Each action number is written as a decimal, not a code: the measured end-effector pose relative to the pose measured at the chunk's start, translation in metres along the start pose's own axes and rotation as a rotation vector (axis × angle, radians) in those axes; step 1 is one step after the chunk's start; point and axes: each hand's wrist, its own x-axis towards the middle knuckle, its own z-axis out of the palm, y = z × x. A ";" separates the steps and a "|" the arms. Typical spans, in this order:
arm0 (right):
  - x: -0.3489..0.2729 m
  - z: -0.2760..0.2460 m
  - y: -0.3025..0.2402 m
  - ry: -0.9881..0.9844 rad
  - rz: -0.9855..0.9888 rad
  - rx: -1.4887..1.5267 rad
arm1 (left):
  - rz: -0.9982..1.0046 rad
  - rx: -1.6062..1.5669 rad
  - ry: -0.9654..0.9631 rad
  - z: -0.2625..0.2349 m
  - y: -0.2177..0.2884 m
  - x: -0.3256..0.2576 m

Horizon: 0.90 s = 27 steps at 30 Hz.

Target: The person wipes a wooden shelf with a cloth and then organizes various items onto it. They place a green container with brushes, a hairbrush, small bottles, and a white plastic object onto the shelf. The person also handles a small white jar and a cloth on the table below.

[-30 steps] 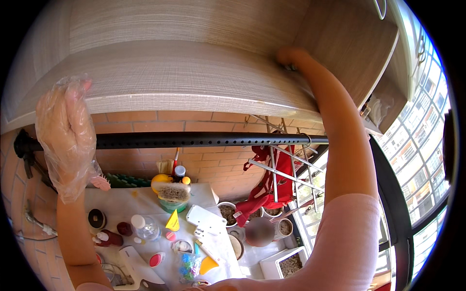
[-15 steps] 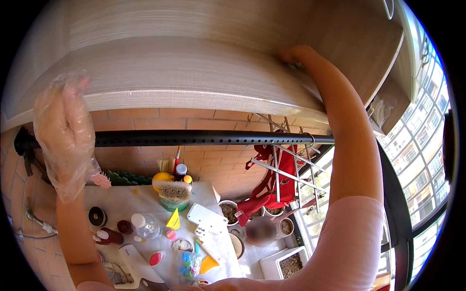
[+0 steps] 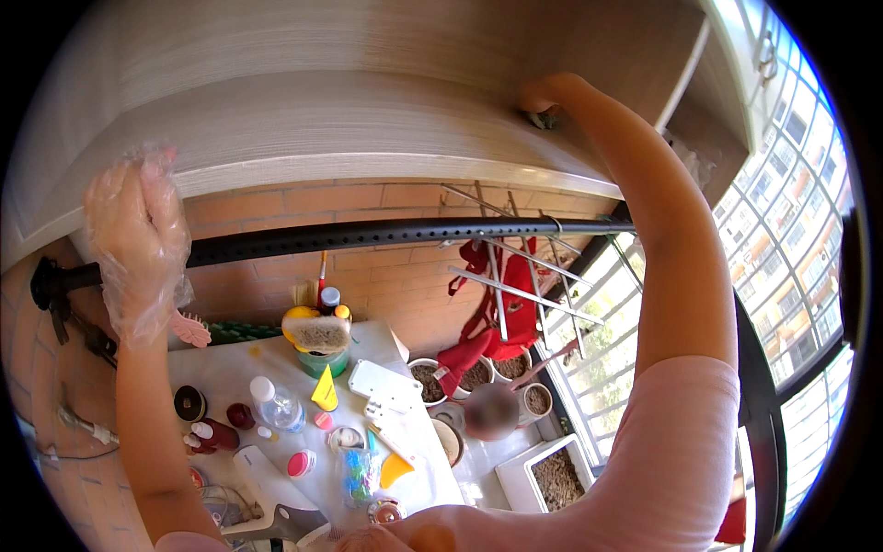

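Observation:
Inside a pale wood-grain cabinet [image 3: 368,110], my right hand [image 3: 552,92] reaches to the far right end of the shelf. It is closed over a small greenish-white wad [image 3: 544,120], pressed to the shelf board; most of the wad is hidden under the fingers, so I cannot tell its kind. My left hand [image 3: 138,244] wears a clear, loose plastic glove. It is raised at the left before the shelf's front edge, its fingers curled and pressed together, with nothing visible in them.
A black perforated bar [image 3: 368,237] crosses below the shelf. Under it, a white-covered table [image 3: 248,359] bears a plastic bottle [image 3: 276,405], a brush [image 3: 317,333] on a green tub and several small items. Metal rack rods [image 3: 515,287], a red bag [image 3: 515,313] and soil pots [image 3: 426,379] are right.
My view has shifted and turned a little. My right hand has moved slightly on the shelf, and more of the greenish wad shows. My left hand's fingers look more curled.

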 end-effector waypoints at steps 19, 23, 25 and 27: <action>-0.073 0.052 0.071 0.079 -0.341 0.011 | 0.017 -0.039 0.138 -0.004 0.004 0.009; -0.126 0.040 0.042 0.126 -0.234 -0.024 | 0.013 -0.018 0.113 -0.009 -0.001 0.008; -0.147 0.045 0.041 0.219 -0.247 0.021 | -0.006 -0.013 0.147 -0.007 0.002 0.008; -0.157 0.055 0.048 0.304 -0.244 0.065 | -0.017 -0.017 0.175 -0.004 0.004 0.009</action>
